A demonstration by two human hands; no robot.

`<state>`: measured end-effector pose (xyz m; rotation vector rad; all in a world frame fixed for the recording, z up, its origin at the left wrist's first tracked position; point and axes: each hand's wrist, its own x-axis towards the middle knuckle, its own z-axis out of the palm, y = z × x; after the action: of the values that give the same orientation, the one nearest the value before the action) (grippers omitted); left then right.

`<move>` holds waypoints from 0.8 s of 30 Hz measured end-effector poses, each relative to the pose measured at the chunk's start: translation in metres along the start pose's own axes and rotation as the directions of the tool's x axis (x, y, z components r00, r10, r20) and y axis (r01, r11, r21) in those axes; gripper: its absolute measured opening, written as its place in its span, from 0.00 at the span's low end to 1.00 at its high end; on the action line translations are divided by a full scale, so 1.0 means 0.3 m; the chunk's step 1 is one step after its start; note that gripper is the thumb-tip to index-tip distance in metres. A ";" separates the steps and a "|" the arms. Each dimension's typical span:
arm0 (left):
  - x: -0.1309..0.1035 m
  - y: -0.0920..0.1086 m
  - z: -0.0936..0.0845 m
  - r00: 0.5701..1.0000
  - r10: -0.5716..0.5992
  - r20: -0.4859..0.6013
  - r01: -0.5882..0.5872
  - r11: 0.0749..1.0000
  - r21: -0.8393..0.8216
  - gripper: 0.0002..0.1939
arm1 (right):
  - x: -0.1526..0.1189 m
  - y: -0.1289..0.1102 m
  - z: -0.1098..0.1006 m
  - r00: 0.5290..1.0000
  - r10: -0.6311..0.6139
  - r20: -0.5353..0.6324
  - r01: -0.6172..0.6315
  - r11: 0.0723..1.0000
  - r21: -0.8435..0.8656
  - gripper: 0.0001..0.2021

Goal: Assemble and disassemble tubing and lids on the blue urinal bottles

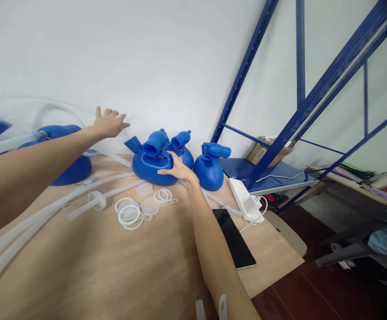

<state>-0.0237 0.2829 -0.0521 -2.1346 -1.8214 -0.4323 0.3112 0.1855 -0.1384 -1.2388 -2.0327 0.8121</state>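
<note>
Several blue plastic bottles stand along the wall on the wooden table [123, 266]. My right hand [179, 170] rests on the right side of the middle bottle [149, 172], thumb on its front and fingers behind its handle. My left hand [110, 123] is raised near the wall, fingers spread, holding nothing, up and left of that bottle's open spout. Behind my right hand is another blue bottle [184, 153], partly hidden. One more bottle [209, 173] stands to the right. A blue bottle [76, 171] at the left is partly covered by my left forearm.
White rings [129, 214] and clear discs [150, 206] lie mid-table. Translucent tubes [43, 213] run along the left. A black phone [235, 238] and white power strip [243, 198] are at the right. Blue shelving [300, 106] rises beyond.
</note>
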 end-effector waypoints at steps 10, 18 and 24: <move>-0.018 0.055 -0.089 0.972 -0.113 0.205 0.161 0.959 -0.234 0.31 | 0.005 0.007 -0.014 0.999 -0.023 0.027 0.023 1.000 -0.004 0.55; -0.136 0.171 -0.143 0.954 -0.022 0.300 0.106 0.957 -0.268 0.25 | -0.013 0.045 -0.057 0.994 -0.076 0.081 0.067 0.992 0.102 0.56; -0.213 0.203 -0.125 0.963 -0.084 0.258 0.159 0.945 -0.285 0.25 | -0.014 0.065 -0.050 0.994 -0.070 0.084 0.059 0.990 0.127 0.55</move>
<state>0.0258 0.2011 -0.0466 -2.3730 -2.1532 -0.5308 0.3345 0.1917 -0.1445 -1.0796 -2.0469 0.9626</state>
